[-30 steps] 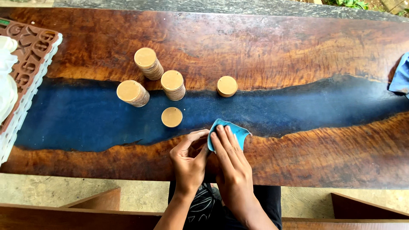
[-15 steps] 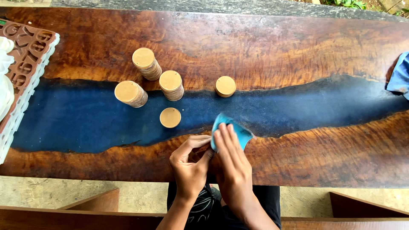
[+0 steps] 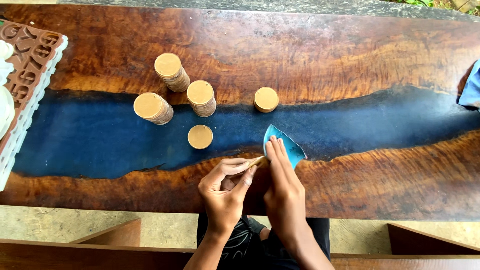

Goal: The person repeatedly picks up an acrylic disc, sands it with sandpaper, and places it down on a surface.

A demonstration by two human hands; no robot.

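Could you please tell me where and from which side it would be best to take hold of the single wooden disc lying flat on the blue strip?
Probably by its rim, from straight above. The single disc lies flat on the blue strip of the table, so only its thin edge offers a grip. Fingertips on opposite sides of the rim should do; the space around it is open, with the three stacks standing apart behind it.

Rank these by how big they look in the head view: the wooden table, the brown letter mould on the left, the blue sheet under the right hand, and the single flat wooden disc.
1. wooden table
2. brown letter mould, partly cut off
3. blue sheet, partly covered by the right hand
4. single flat wooden disc, looking close in size to the sheet's visible part
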